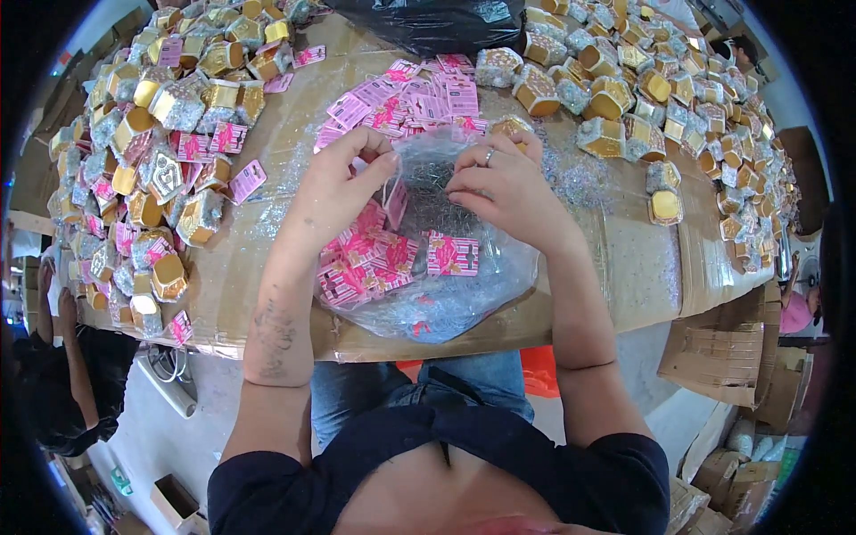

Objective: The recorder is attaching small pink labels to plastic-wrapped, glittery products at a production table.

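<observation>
Pinching, left hand (343,174): thin string above the clear bag (446,294).
Right hand (499,183): fingers curled, grip unclear.
Room: bare bench (624,267) strip near its front edge.
Tags (374,259): pink, striped.

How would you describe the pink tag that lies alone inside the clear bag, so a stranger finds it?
Start at the cardboard table, then the clear plastic bag under both hands. Inside it, right of the heap of pink tags, one pink striped tag lies flat and apart, below the right hand.
</observation>
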Demonstrator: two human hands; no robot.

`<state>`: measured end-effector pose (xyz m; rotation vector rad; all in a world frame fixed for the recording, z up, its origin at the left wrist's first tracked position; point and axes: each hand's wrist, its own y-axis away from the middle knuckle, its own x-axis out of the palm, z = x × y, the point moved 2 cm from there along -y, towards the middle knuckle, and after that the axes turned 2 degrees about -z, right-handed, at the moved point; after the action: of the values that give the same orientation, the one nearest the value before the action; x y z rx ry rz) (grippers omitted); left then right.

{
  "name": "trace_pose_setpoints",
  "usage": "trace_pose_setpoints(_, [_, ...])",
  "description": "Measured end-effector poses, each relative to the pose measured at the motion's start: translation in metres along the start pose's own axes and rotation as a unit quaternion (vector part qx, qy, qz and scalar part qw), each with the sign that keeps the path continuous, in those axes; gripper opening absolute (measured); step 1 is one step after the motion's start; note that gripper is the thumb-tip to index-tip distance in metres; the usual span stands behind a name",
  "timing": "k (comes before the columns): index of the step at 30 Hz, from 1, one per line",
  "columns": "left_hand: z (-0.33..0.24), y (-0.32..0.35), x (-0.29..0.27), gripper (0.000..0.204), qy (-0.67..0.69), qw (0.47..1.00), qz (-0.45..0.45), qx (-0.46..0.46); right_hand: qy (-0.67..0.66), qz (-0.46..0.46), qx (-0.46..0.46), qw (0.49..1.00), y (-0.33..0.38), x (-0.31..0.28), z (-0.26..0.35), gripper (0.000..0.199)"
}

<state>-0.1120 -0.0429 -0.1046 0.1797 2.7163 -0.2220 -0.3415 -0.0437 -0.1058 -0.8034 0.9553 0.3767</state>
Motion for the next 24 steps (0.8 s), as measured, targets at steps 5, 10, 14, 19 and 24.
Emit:
trace_pose_setpoints(5, [0.008, -0.002, -0.003, 0.014, 0.176, 0.984, 0.036, 0.004, -0.021, -0.003, 0.025, 0.999, -0.002, -0.004, 0.005, 0.007])
trace_pose_setpoints(10, [0.006, -0.003, -0.004, 0.019, 0.256, 0.966, 0.027, -0.017, -0.096, -0.006, 0.063, 0.993, -0.002, -0.013, 0.004, 0.008])
trace_pose_setpoints(14, [-0.003, -0.003, -0.002, 0.029, 0.353, 0.934, 0.044, -0.039, -0.139, 0.018, 0.079, 0.987, 0.000, -0.008, -0.012, 0.008])
trace_pose_setpoints(19, [-0.018, 0.006, 0.006, 0.046, 0.256, 0.964, 0.065, 0.002, -0.351, -0.033, 0.236, 0.906, -0.001, -0.007, -0.006, 0.010])
trace_pose_setpoints(24, [-0.022, 0.016, 0.032, 0.061, 0.210, 0.973, 0.019, 0.096, -0.504, -0.127, 0.245, 0.819, 0.001, 0.006, 0.002, 0.014])
